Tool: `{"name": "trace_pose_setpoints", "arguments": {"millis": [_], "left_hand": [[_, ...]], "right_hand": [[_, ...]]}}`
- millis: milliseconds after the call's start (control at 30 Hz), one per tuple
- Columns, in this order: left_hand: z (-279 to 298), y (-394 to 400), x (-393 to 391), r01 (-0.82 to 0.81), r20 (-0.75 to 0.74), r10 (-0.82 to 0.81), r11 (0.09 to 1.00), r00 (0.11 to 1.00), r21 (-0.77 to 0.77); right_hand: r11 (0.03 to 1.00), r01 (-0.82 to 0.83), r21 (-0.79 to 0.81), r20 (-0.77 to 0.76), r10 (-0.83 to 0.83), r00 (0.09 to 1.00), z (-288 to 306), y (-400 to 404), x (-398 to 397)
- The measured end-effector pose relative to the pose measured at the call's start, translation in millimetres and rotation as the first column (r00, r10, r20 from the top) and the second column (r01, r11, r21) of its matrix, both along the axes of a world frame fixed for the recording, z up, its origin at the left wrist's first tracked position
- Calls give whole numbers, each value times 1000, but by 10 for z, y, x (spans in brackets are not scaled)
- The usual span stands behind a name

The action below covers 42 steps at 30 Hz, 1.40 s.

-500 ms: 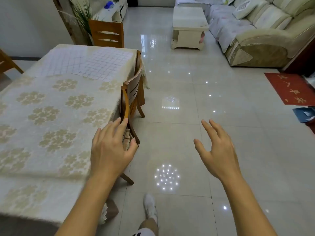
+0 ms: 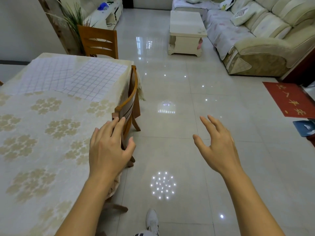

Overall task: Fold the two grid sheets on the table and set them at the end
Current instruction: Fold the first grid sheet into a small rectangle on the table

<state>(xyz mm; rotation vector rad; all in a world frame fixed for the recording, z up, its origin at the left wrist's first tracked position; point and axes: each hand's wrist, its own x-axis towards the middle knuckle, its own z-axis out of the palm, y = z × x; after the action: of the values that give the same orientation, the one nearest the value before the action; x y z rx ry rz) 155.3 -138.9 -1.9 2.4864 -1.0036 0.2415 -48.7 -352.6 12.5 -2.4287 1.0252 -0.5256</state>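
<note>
Currently: left hand (image 2: pixel 109 150) palm-down at the surface (image 2: pixel 34 150) edge, fingers (image 2: pixel 117 126) loosely spread, tips at the top rail of a wooden chair (image 2: pixel 131 99), gripping nothing; right hand (image 2: pixel 219 150) out over the tiled floor (image 2: pixel 170 82), fingers splayed wide, empty. Count: two grid sheets (image 2: pixel 76 75), two hands, two wooden chairs in view. Sheets white with a thin dark square grid, unfolded and flat at the far end of the surface on the floral cloth, right one overlapping the left, well apart from both hands.
</note>
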Motion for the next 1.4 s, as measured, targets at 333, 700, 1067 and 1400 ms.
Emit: {"name": "trace_pose_setpoints", "arguments": {"millis": [333,700,1067,1400], "left_hand": [[37,-969,734,69,-34,-69,998,997,-16],[-22,-2306,1173,57,-52,-59,998,997,-30],[65,-3840,1487,-35,-14,35,999,999,-19],[74,-4486,2032,-135,-15,135,991,991,-21]], "right_hand": [[1000,25,9,16,-25,1000,-52,-781,722],[999,3,34,27,-4,1000,-192,-2126,1216],[996,-86,33,37,85,996,-90,-3846,1697],[976,-212,50,40,210,977,-176,-4603,2528]]}}
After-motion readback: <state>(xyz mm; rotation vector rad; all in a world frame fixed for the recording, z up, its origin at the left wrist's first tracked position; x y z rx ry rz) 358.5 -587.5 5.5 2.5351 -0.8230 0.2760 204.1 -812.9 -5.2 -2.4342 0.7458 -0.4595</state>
